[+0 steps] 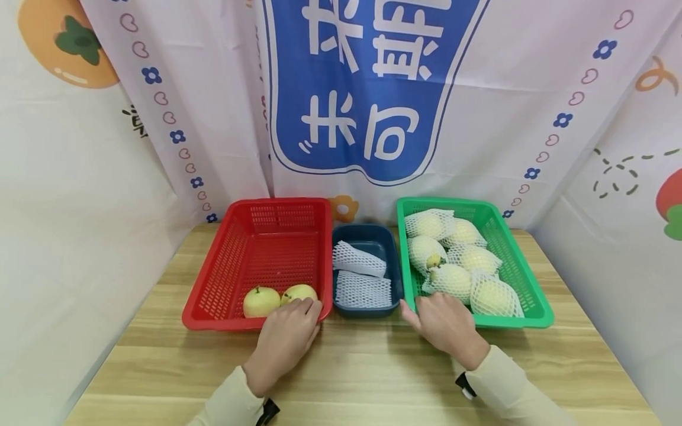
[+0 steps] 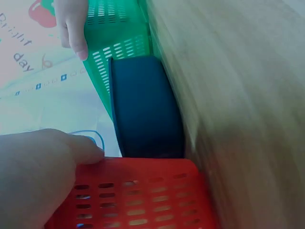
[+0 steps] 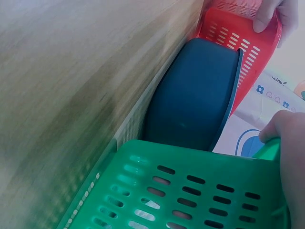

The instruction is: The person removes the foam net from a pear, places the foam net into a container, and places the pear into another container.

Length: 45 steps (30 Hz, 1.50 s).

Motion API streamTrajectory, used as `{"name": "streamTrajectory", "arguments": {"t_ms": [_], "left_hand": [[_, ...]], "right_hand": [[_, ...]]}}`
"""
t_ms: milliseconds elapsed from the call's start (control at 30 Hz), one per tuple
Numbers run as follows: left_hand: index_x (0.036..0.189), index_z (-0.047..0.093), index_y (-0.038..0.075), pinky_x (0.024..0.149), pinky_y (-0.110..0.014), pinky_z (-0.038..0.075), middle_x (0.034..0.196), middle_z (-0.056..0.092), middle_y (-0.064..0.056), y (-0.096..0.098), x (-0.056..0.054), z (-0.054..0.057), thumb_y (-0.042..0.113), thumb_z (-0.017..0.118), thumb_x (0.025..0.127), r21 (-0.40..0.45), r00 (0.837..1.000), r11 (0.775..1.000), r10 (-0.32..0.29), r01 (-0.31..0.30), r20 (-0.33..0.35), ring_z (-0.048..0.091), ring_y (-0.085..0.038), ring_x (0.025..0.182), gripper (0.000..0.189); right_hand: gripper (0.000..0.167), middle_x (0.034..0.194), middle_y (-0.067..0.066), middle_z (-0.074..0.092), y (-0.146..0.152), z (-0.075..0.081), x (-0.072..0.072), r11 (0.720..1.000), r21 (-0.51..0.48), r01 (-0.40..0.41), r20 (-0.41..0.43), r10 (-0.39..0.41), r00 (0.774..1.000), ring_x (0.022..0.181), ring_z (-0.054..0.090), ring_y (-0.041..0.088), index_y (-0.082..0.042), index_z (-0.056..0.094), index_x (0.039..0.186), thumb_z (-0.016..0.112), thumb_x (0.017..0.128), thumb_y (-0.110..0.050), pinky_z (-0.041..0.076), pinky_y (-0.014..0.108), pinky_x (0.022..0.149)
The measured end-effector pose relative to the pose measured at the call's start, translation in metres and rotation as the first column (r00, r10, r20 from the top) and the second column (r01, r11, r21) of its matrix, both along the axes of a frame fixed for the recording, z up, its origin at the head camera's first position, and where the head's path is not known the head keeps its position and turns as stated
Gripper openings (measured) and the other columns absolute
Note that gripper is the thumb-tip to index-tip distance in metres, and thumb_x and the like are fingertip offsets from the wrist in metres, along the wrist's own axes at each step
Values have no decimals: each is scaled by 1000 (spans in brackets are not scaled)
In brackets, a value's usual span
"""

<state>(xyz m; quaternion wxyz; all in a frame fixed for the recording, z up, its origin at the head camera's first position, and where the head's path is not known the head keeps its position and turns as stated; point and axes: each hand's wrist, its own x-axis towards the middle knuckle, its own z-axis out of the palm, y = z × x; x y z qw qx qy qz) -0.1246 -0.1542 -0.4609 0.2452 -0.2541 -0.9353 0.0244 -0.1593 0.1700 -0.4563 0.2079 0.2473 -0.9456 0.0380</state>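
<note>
My left hand (image 1: 290, 334) grips the front right corner of a red plastic basket (image 1: 224, 324), its thumb lying over the rim in the left wrist view. Inside that basket, two bare pale-yellow pears (image 1: 261, 302) sit against the front wall beside the hand. With my right hand (image 1: 444, 322) I hold the front left corner of a green basket (image 1: 517, 322), thumb over the rim. Several pears in white foam nets (image 1: 450, 281) fill much of the green basket. The undersides of both rims are hidden in the head view.
Between the baskets stands a dark blue bin (image 1: 367, 312) with a rolled foam net (image 1: 359, 259) and flat foam netting (image 1: 364, 290) in it. A printed white cloth (image 1: 224, 118) hangs behind. Wooden tabletop (image 1: 362, 378) extends in front.
</note>
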Motion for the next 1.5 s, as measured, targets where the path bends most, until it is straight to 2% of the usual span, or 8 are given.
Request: {"name": "streamTrajectory", "arguments": {"t_ms": [267, 433, 567, 733, 833, 967, 1200, 1500], "left_hand": [[104, 68, 11, 64, -32, 59, 90, 71, -3, -1, -1, -4, 25, 88, 83, 12, 999, 1000, -4, 4, -49, 66, -18, 72, 32], [107, 68, 11, 67, -32, 60, 93, 72, -3, -1, -1, -4, 26, 88, 84, 0, 1000, 1000, 5, -5, -22, 68, -18, 75, 33], [108, 69, 11, 67, -33, 61, 95, 73, -3, 0, -1, -4, 27, 87, 85, -3, 1000, 1000, 13, -13, -10, 68, -18, 76, 33], [109, 70, 11, 68, -33, 61, 95, 73, -2, -1, 0, -4, 27, 88, 85, -1, 1000, 1000, 15, -15, -6, 69, -18, 76, 34], [110, 70, 11, 69, -33, 61, 96, 73, -3, -1, 0, -4, 28, 88, 84, -4, 1000, 1000, 14, -14, -2, 69, -17, 77, 36], [110, 70, 12, 68, -33, 61, 95, 73, -3, -1, -1, -4, 28, 88, 84, 1, 1000, 1000, 10, -10, -4, 68, -17, 76, 35], [109, 69, 11, 67, -33, 61, 95, 73, -3, -1, -1, -4, 28, 88, 85, 5, 1000, 1000, 8, -8, 0, 69, -18, 76, 35], [108, 69, 12, 67, -34, 61, 95, 73, -2, -1, -2, -6, 26, 87, 85, 13, 1000, 1000, 1, -1, -12, 69, -18, 76, 32]], "right_hand": [[57, 48, -9, 23, -1, 3, -1, 1000, -1, 6, 26, -6, 1000, 38, 29, 8, -22, 32, 56, 59, 103, -39, 24, 24, 37], [57, 50, -8, 30, 1, 12, 0, 1000, -24, -4, 213, 9, 977, 43, 35, 8, -22, 38, 58, 56, 107, -44, 32, 25, 43], [53, 57, -8, 36, 7, 25, 0, 997, -68, -37, 436, 63, 898, 51, 41, 7, -21, 45, 65, 53, 108, -53, 39, 25, 53], [46, 68, -7, 40, 20, 41, -5, 986, -128, -111, 633, 167, 756, 61, 45, 7, -18, 55, 81, 54, 106, -56, 43, 27, 64], [53, 93, 3, 68, 31, 54, -6, 983, -141, -115, 683, 181, 708, 87, 69, 20, -6, 70, 108, 56, 105, -56, 57, 38, 83], [68, 137, 22, 69, 53, 75, -8, 986, -143, -80, 653, 155, 741, 128, 67, 39, 3, 64, 138, 58, 104, -56, 53, 57, 106], [69, 125, 26, 73, 97, 100, -15, 995, -88, 43, 523, 9, 852, 113, 71, 41, 8, 64, 135, 67, 101, -52, 57, 59, 95], [81, 109, 31, 70, 135, 81, -28, 978, -6, 209, 552, -171, 816, 92, 69, 40, 14, 61, 126, 71, 94, -60, 57, 54, 80]]}}
